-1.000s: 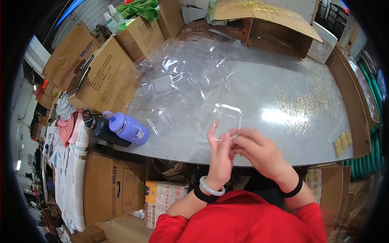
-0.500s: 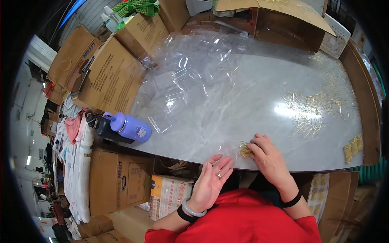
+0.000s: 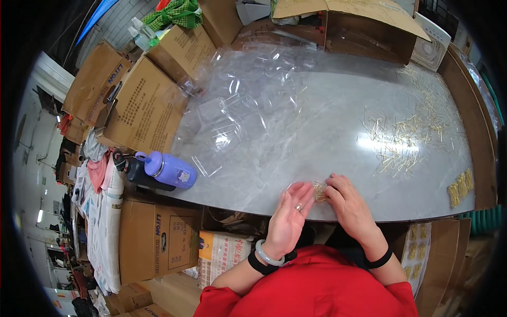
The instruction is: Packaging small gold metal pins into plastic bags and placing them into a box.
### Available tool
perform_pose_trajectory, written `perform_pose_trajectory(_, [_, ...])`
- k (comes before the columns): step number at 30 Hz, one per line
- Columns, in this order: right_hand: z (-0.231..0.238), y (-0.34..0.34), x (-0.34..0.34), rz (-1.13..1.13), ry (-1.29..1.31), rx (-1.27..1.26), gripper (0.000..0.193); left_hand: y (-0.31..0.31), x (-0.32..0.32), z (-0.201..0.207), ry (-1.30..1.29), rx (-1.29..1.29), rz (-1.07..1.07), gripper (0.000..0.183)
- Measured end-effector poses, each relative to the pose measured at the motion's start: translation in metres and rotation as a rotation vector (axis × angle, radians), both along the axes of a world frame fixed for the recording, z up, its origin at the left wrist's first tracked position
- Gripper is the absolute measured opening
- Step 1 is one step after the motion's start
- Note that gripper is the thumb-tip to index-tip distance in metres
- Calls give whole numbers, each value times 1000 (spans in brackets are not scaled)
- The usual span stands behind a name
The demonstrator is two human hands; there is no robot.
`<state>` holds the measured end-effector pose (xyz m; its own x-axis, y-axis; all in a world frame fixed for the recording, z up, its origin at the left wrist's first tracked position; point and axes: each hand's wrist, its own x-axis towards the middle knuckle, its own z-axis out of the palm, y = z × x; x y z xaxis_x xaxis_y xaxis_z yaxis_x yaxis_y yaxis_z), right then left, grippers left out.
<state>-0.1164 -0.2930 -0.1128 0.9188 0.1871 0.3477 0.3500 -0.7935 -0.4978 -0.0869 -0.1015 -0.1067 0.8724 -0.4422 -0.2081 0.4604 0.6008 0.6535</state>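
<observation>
Near the table's front edge my right hand (image 3: 348,203) pinches a small bundle of gold bent-wire pieces (image 3: 319,191) between thumb and fingers. Its far end rests at the tabletop. My left hand (image 3: 291,211) is beside the bundle on its left, fingers stretched out and palm turned toward it; whether the fingertips touch it I cannot tell. A bit of clear plastic seems to lie around the bundle, but it is too faint to make out. Loose gold wire pieces (image 3: 396,141) spread over the right of the table. Several tied-looking gold bundles (image 3: 461,188) lie at the right edge.
Clear plastic cases or sleeves (image 3: 232,105) heap at the back left of the grey table (image 3: 317,142). A purple bottle (image 3: 177,170) and a dark bottle (image 3: 142,173) lie at the left edge. Cardboard boxes (image 3: 141,105) line the left; an opened carton (image 3: 369,37) stands behind.
My left hand has moved right and away from me, up against the bundle's side. The right hand keeps its pinch on the wire bundle, nearly in place. The view has shifted slightly.
</observation>
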Motion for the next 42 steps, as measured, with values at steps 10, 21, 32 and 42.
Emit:
perform_pose_trajectory(10, [-3, -6, -3, -9, -47, -124, 35, 58, -17, 9, 78, 402, -197, 46])
perform_pose_trajectory(21, [-6, 7, 0, -28, 14, 28, 40, 66, -38, -27, 451, 177, -304, 35])
perform_pose_trajectory(32, [-2, 42, -33, 268, 63, 52, 47, 56, -41, -33, 413, -94, -263, 48])
perform_pose_trajectory(42, [15, 45, -52, 440, 21, 232, 43, 51, -59, 13, 152, 99, -311, 42])
